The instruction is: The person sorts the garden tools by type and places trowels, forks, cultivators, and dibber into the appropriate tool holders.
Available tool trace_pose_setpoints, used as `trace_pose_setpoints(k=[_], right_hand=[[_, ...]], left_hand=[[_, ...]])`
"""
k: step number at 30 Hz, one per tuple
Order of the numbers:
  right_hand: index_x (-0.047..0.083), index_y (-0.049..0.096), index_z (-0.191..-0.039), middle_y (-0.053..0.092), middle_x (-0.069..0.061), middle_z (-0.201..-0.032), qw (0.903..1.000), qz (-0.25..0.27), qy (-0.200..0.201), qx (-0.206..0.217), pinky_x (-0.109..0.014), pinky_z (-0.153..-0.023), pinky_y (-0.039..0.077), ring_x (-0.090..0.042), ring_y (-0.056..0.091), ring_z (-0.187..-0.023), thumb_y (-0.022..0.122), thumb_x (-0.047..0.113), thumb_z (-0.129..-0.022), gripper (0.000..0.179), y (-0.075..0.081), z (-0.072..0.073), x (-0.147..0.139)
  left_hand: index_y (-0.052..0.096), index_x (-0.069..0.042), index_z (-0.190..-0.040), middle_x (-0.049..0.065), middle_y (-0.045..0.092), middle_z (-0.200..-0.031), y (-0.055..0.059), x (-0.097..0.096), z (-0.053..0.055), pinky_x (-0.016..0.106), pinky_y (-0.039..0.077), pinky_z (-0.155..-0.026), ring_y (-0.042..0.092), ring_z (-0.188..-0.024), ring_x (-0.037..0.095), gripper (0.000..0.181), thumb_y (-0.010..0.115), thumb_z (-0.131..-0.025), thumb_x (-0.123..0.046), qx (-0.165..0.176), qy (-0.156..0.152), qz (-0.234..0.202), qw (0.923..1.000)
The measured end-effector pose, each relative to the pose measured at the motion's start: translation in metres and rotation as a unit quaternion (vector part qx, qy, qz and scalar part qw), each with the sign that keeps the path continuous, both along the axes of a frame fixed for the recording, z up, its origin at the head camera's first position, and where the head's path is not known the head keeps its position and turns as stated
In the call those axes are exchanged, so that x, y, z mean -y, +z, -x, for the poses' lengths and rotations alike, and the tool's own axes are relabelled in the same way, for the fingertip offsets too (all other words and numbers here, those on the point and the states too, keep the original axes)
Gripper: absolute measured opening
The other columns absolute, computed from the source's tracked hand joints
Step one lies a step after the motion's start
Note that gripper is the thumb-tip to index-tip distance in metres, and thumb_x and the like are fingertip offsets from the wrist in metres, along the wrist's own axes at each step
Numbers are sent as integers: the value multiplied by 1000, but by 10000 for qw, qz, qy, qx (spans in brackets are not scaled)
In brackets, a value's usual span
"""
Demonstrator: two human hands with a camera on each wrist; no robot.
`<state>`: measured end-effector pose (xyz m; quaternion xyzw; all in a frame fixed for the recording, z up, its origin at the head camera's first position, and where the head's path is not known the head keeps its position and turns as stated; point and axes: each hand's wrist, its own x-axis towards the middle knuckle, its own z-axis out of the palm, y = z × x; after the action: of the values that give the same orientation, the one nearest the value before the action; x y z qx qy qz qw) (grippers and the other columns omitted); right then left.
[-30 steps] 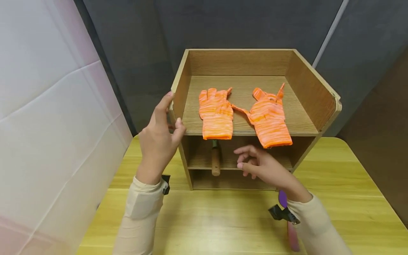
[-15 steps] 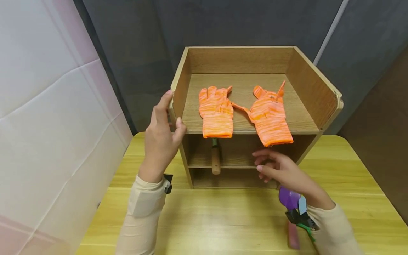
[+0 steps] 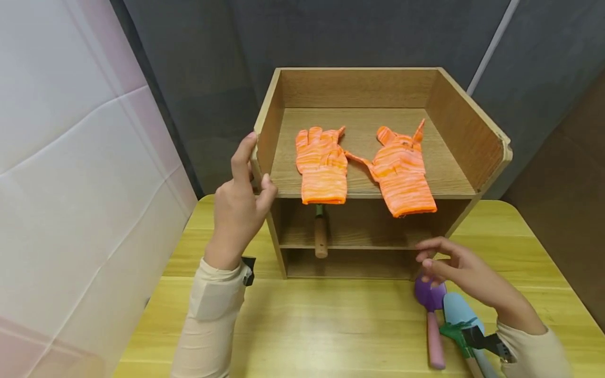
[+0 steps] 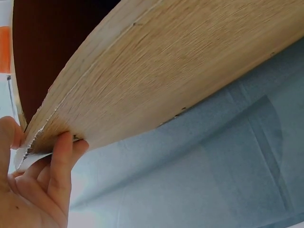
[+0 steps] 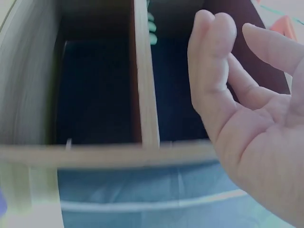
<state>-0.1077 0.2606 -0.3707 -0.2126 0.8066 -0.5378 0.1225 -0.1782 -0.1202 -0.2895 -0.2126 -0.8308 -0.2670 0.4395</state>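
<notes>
My left hand [image 3: 238,215] grips the front edge of the left side panel of a small wooden shelf unit [image 3: 361,79]; in the left wrist view, fingers [image 4: 61,166] lie against the panel's outer face. My right hand [image 3: 465,268] hangs in the air by the unit's lower right front, fingers loosely bent, holding nothing. Below it on the table lie a purple trowel [image 3: 436,341] with a pink handle, a blue trowel [image 3: 457,307] and a green-headed tool [image 3: 456,332], partly covered by my wrist camera. Two orange knitted gloves [image 3: 323,168] lie on the top shelf, cuffs over its front edge.
A wooden-handled tool [image 3: 321,236] with a green neck juts out of the middle shelf. The unit stands on a yellow wooden table [image 3: 331,325]. A white panel [image 3: 85,157] rises at the left, and a dark grey wall [image 3: 354,31] stands behind.
My right hand has moved right and down, away from the shelf front, uncovering the trowels and the green-headed tool. My left hand has kept its place on the side panel.
</notes>
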Motion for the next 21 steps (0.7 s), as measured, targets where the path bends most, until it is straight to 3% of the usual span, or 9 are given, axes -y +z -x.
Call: trace_pose_setpoints(k=[8,14,21], right_hand=[[3,47,-122,61,10,-101,9983,-433,-377,-127,-29,-67,51,-13,62,-81,44,6,-95,28,-15,-17,-39],[2,47,-123,60,16,-109,9936,-766,-758,349,-27,-71,51,-14,63,-85,44,14,-96,30,-27,-29,-55],[0,46,-124,61,10,-110,9881,-942,-865,852,-27,-74,51,-15,61,-87,43,19,-97,33,-45,-42,-67]], left_hand=[[29,-13,-136,5,40,-56,-1,0,0,25,19,-38,23,-36,12,60,49,-80,-5,-20,119,27,9999],[28,-13,-136,5,40,-58,-2,1,1,25,19,-38,22,-36,13,60,50,-80,-5,-103,92,38,9999],[29,-13,-135,6,43,-60,-2,2,2,24,18,-38,22,-37,13,60,50,-79,-4,-157,16,50,9999]])
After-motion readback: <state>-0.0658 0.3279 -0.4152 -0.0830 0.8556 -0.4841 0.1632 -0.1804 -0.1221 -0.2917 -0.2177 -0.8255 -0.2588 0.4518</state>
